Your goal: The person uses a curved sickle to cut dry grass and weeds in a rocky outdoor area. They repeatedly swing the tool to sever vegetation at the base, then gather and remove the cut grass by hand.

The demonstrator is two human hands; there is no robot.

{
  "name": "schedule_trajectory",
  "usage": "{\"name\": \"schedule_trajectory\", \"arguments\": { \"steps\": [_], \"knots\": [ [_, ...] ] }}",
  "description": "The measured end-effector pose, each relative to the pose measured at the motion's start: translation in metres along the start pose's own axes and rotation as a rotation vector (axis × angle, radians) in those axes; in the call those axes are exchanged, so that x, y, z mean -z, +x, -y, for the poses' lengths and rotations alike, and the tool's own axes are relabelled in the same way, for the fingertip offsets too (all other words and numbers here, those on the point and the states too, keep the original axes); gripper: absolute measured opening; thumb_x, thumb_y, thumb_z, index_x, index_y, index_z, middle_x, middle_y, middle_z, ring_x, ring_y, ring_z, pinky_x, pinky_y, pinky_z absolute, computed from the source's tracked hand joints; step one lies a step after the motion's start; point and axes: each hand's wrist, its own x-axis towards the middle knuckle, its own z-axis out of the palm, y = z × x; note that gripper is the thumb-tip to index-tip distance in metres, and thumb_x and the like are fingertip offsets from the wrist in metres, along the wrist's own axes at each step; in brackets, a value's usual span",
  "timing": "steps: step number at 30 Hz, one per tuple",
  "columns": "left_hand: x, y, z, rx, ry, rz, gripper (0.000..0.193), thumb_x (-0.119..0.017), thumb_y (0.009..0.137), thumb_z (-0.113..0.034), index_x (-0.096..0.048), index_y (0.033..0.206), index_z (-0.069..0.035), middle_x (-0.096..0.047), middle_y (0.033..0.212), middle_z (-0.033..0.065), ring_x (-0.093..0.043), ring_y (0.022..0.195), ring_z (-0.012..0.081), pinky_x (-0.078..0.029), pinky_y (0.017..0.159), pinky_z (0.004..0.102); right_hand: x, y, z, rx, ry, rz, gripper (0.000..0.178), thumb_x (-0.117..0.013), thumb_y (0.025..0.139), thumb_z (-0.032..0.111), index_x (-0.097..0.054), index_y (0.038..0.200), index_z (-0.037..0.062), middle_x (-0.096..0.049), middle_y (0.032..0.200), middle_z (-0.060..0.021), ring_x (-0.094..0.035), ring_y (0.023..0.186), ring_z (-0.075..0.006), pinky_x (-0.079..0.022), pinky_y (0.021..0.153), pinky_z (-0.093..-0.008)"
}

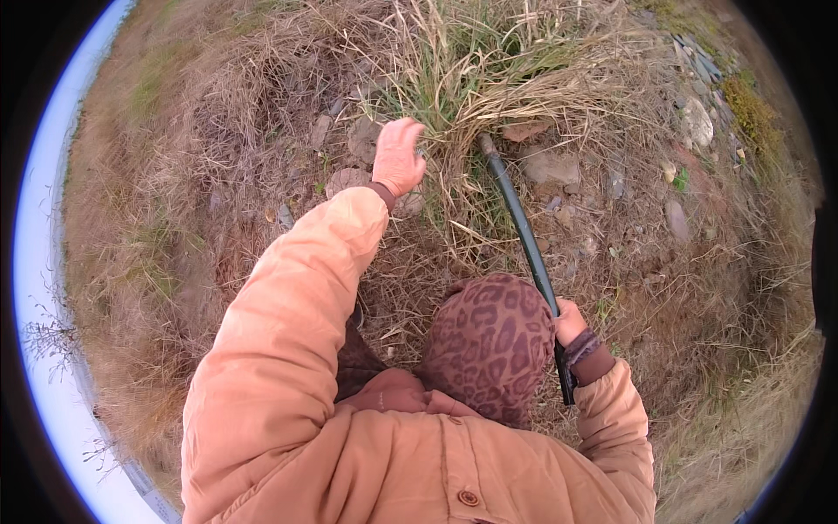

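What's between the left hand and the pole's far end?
Grass, green and dry blades mixed, between the left hand and the pole's far end; the head view shows it.

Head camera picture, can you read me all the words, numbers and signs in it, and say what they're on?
There are none I can read.
Pink cloth: a faint mark, too small to tell if it is writing.
Pole in the right hand: no writing that I can see.
Jacket: no words that I can see.
Knee: dark spots on the cloth, a pattern, not letters.
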Motion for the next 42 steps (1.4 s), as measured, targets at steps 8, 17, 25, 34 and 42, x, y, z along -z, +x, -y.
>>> {"name": "schedule_trajectory", "arguments": {
  "steps": [8,17,25,34,42],
  "knots": [
    [-0.038,-0.006,0.049,1.095,-1.286,0.352,0.095,-0.063,0.065,-0.061,-0.03,0.13,0.0,-0.027,0.137,0.0135,-0.02,0.128,0.0229,-0.013,0.103,0.0363,0.004,-0.06,0.023,-0.212,-0.088,0.038,0.011,-0.052,0.064,-0.006,-0.047,0.072,-0.0003,-0.046,0.048,-0.0053,-0.045,0.034,-0.0128,-0.036,0.031,-0.0263],
    [-0.043,0.061,-0.034,0.764,-1.483,0.516,0.079,-0.06,0.071,-0.057,-0.035,0.128,-0.008,-0.039,0.129,0.0078,-0.031,0.121,0.0197,-0.021,0.101,0.0353,-0.009,-0.111,0.038,-0.251,-0.174,-0.062,0.01,-0.053,0.064,-0.006,-0.047,0.07,-0.0012,-0.046,0.047,-0.0052,-0.045,0.034,-0.0129,-0.035,0.031,-0.0262],
    [-0.06,0.065,-0.092,0.567,-0.718,0.59,0.131,-0.082,0.051,-0.026,0.018,0.129,0.007,-0.034,0.126,0.0285,-0.04,0.116,0.0294,-0.031,0.096,0.0274,-0.018,-0.119,0.037,-0.239,-0.329,-0.103,0.01,-0.053,0.066,-0.004,-0.046,0.074,-0.0011,-0.046,0.048,-0.0044,-0.047,0.036,-0.0122,-0.037,0.032,-0.027],
    [-0.019,0.085,-0.065,0.7,-0.409,0.154,0.033,-0.064,0.063,-0.018,-0.058,0.086,0.005,-0.06,0.082,0.0242,-0.061,0.077,0.0318,-0.047,0.07,0.0361,-0.01,-0.119,0.023,-0.127,-0.36,-0.108,0.015,-0.055,0.065,-0.001,-0.05,0.078,-0.0032,-0.049,0.05,-0.0054,-0.048,0.038,-0.0124,-0.038,0.034,-0.0266],
    [0.064,0.126,-0.034,0.635,-1.021,0.237,0.013,-0.061,0.063,-0.005,-0.055,0.064,0.006,-0.053,0.06,0.0056,-0.048,0.051,0.0157,-0.037,0.047,0.0312,-0.012,-0.106,0.014,-0.17,-0.131,-0.075,0.011,-0.055,0.064,-0.004,-0.046,0.071,-0.0005,-0.046,0.048,-0.0064,-0.046,0.037,-0.0138,-0.036,0.032,-0.0278]
  ]
}}
